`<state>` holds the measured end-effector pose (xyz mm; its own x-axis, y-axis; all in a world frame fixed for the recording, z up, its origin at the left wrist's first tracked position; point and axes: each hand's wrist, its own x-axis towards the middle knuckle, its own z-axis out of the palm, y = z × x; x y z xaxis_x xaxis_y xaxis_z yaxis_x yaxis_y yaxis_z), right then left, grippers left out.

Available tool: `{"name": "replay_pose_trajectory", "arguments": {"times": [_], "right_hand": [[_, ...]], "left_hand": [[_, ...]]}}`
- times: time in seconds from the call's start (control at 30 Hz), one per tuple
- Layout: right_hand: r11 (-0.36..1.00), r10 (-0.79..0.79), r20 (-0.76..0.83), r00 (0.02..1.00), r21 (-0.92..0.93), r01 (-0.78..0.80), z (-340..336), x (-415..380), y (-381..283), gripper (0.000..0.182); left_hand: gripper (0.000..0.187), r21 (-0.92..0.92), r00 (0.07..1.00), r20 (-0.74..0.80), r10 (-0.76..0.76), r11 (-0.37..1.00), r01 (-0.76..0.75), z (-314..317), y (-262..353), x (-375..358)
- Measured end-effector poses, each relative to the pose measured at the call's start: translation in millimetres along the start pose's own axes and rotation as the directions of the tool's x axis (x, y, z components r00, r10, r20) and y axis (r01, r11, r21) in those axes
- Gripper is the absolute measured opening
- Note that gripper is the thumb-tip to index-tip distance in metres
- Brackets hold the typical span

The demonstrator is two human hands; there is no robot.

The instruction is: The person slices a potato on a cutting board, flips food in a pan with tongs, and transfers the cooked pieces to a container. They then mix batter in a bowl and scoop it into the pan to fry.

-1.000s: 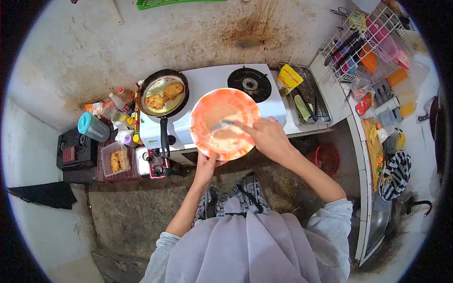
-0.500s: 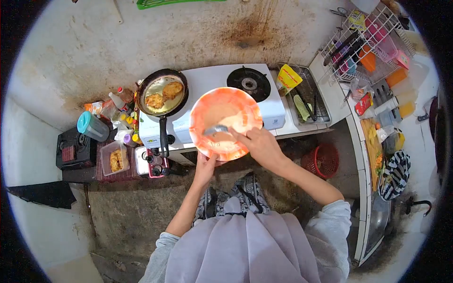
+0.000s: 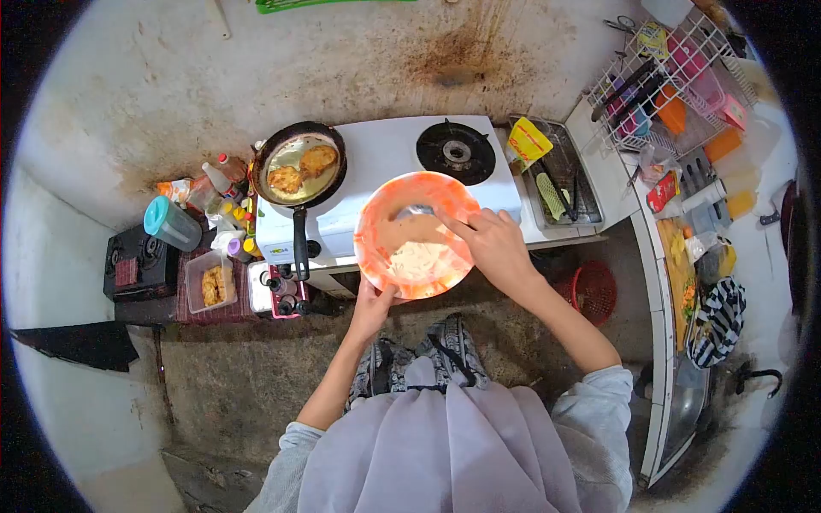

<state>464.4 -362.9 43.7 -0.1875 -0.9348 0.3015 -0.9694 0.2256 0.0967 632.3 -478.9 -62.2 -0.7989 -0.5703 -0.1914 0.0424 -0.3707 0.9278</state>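
An orange-and-white bowl [image 3: 369, 229] of pale, runny batter [image 3: 416, 254] is held in front of the stove, tilted toward me. My left hand [image 3: 373, 306] grips its near rim, thumb over the edge. My right hand [image 3: 499, 256] is closed on a metal spoon [image 3: 416, 210] whose head dips into the batter near the far side; its handle is mostly covered by my fingers. Left of the bowl, a black frying pan [image 3: 267, 190] sits on the left burner, with two golden fritters [image 3: 318, 161] lying in oil.
The white stove [image 3: 376, 145] has a bare right burner [image 3: 456, 152]. To the left are a plastic container [image 3: 211, 280] of fried pieces, a blue-lidded jug [image 3: 171, 227] and several bottles. On the right are a metal tray [image 3: 581, 184] with a yellow packet [image 3: 530, 141], a dish rack [image 3: 676, 94] and a red basket [image 3: 593, 292].
The spoon head has moved from the bowl's left-middle toward its far side. The bowl has shifted slightly right and nearer to me, and more batter shows.
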Motion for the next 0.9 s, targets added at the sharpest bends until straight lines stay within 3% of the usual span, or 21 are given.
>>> {"name": "replay_pose_trajectory", "arguments": {"times": [0.07,0.13,0.17,0.33,0.4,0.43,0.5,0.53,0.6,0.7,0.77,0.83,0.9], "right_hand": [[0.999,0.036,-0.084,0.996,-0.002,-0.036,7,-2,-2,0.041],[0.996,-0.065,0.060,0.996,0.070,0.061,15,-11,2,0.055],[0.996,-0.064,0.060,0.996,0.069,0.060,14,-14,7,0.055],[0.991,0.125,0.032,0.992,-0.055,-0.123,15,-18,25,0.051],[0.990,0.118,0.045,0.992,-0.080,-0.114,32,-24,24,0.052],[0.993,0.051,0.159,0.986,-0.111,-0.034,28,-27,19,0.055],[0.996,0.091,0.277,0.957,-0.003,-0.094,31,-32,17,0.059],[0.996,0.092,0.278,0.956,-0.005,-0.094,30,-29,24,0.059],[0.972,0.218,0.044,0.975,0.080,-0.221,30,-22,41,0.054],[0.958,0.282,0.084,0.956,0.027,-0.285,48,-12,64,0.052],[0.975,0.218,0.127,0.968,0.006,-0.220,57,-15,72,0.051],[0.973,0.084,0.277,0.957,0.183,-0.138,61,-13,85,0.052],[0.962,0.138,0.256,0.957,0.194,-0.190,73,-2,112,0.048]], "left_hand": [[0.044,0.004,1.000,0.005,0.000,1.000,0.000,1,0,2],[0.044,0.008,1.000,0.004,0.006,1.000,-0.006,4,0,5],[0.044,-0.023,0.999,-0.044,0.022,0.999,-0.023,5,0,6],[0.044,-0.044,0.998,-0.055,0.016,0.999,-0.018,5,-8,18],[0.043,0.079,0.995,-0.063,0.077,0.994,-0.072,14,-8,20],[0.043,0.078,0.996,-0.056,0.076,0.994,-0.072,18,-12,23],[0.042,-0.030,0.986,-0.107,0.124,0.991,-0.128,24,-23,32],[0.042,-0.032,0.987,-0.107,0.123,0.991,-0.127,27,-25,38],[0.054,-0.042,0.996,-0.055,0.077,0.996,-0.079,34,-29,46],[0.045,-0.022,0.999,-0.031,0.019,1.000,-0.019,51,-28,61],[0.048,-0.044,0.999,-0.041,-0.005,0.999,0.003,60,-26,76],[0.051,-0.064,0.998,-0.053,-0.031,0.998,0.028,68,-25,91],[0.058,-0.105,0.997,-0.072,-0.041,0.994,0.033,79,-25,111]]}}
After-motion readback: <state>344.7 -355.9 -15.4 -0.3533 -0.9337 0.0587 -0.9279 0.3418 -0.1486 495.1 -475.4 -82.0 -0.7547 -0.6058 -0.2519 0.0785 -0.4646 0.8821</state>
